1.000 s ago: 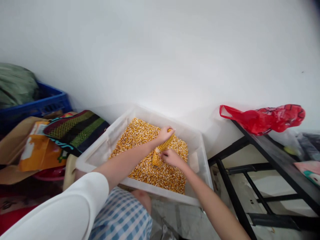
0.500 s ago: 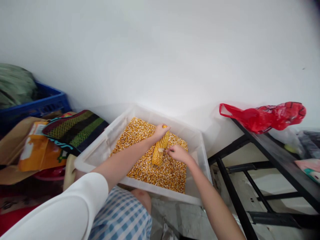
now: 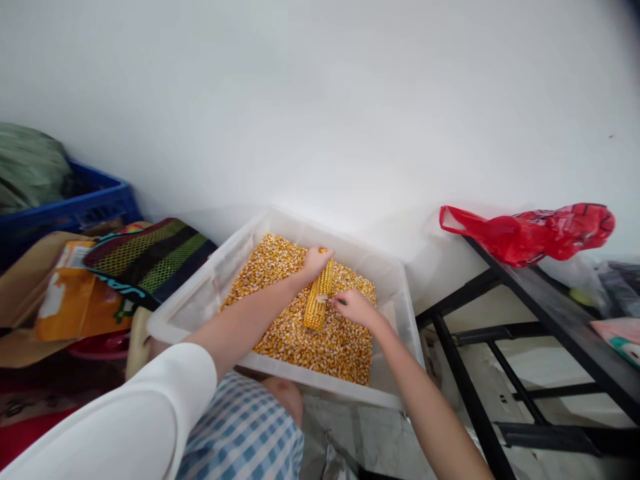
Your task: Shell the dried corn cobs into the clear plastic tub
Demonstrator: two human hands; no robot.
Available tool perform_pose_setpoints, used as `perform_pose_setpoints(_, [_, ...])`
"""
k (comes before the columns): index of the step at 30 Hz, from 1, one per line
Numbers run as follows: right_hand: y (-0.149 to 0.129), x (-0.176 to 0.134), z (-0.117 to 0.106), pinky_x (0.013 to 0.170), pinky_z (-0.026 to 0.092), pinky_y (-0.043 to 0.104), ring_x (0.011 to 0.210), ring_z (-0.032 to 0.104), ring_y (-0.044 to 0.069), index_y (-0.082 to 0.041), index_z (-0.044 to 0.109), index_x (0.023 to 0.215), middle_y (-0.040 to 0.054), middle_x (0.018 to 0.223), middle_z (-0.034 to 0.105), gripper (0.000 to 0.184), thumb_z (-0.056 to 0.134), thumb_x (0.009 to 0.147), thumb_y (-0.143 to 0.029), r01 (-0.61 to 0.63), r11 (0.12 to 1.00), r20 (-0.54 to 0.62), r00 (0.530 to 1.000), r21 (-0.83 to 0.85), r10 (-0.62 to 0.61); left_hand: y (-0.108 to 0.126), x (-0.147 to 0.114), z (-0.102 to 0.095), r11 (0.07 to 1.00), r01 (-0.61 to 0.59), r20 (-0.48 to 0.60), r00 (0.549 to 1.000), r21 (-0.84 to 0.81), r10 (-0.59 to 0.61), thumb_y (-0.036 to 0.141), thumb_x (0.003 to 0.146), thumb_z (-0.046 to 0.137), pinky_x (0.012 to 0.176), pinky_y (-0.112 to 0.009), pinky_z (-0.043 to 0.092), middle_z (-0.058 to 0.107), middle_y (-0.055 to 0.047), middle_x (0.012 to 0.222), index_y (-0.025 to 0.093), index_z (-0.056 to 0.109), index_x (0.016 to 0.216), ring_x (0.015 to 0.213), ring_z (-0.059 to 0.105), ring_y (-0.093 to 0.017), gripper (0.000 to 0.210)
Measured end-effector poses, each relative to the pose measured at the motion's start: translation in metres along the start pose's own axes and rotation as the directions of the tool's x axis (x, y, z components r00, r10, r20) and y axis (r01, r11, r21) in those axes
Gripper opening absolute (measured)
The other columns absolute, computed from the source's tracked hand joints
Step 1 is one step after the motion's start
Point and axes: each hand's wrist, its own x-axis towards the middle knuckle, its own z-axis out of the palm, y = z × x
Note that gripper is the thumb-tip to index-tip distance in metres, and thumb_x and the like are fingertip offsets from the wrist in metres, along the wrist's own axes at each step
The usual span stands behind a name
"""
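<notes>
A plain white wall (image 3: 320, 100) fills the far side of the room, and below my tub I see a pale grey floor (image 3: 363, 430). Close against the wall sits a rectangular, translucent white plastic tub (image 3: 393, 333), spread with loose yellow and whitish corn kernels (image 3: 285, 333). Over them, near the tub's middle, is a long golden-yellow ear of corn (image 3: 315, 312) with a pale bare patch partway along it. My left hand (image 3: 316, 262) is closed around its far end; my right hand (image 3: 356, 308) pinches a thin dark tool (image 3: 337, 301), its tip at the patch. My left forearm crosses the tub and hides some kernels, while my right covers its near right corner. On the left, a blue plastic crate (image 3: 103, 203) holds a grey-green bag (image 3: 30, 170); nearer, an orange printed packet (image 3: 75, 303) lies in an open brown cardboard box (image 3: 30, 267), beside a dark mesh bag with green stripes (image 3: 155, 257). On the right, a crumpled red plastic bag (image 3: 530, 233) rests on a black metal frame (image 3: 530, 290). Blue-and-white checked cloth (image 3: 245, 427) covers my lap.
</notes>
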Motion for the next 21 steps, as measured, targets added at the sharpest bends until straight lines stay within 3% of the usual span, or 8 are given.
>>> perform_pose_setpoints(12, [-0.004, 0.000, -0.002, 0.053, 0.025, 0.023, 0.055, 0.046, 0.011, -0.013, 0.066, 0.068, 0.0064, 0.066, 0.064, 0.031, 0.043, 0.082, -0.028, -0.017, 1.000, 0.023, 1.000, -0.022, 0.017, 0.001, 0.000, 0.001, 0.999, 0.009, -0.005, 1.000, 0.047, -0.009, 0.037, 0.068, 0.049, 0.079, -0.027, 0.041, 0.065, -0.006, 0.083, 0.013, 0.063, 0.085, 0.081, 0.058, -0.018, 0.033])
perform_pose_setpoints(21, [-0.016, 0.003, 0.001, 0.055, 0.028, 0.026, 0.060, 0.053, 0.015, -0.013, 0.067, 0.071, 0.0129, 0.073, 0.066, 0.025, 0.045, 0.079, -0.022, -0.100, 0.966, 0.001, 0.995, -0.240, 0.103, 0.013, -0.008, 0.002, 0.990, -0.067, 0.043, 0.997, 0.121, 0.062, 0.037, 0.067, 0.050, 0.076, -0.027, 0.041, 0.064, -0.006, 0.081, 0.014, 0.062, 0.086, 0.079, 0.057, -0.018, 0.032])
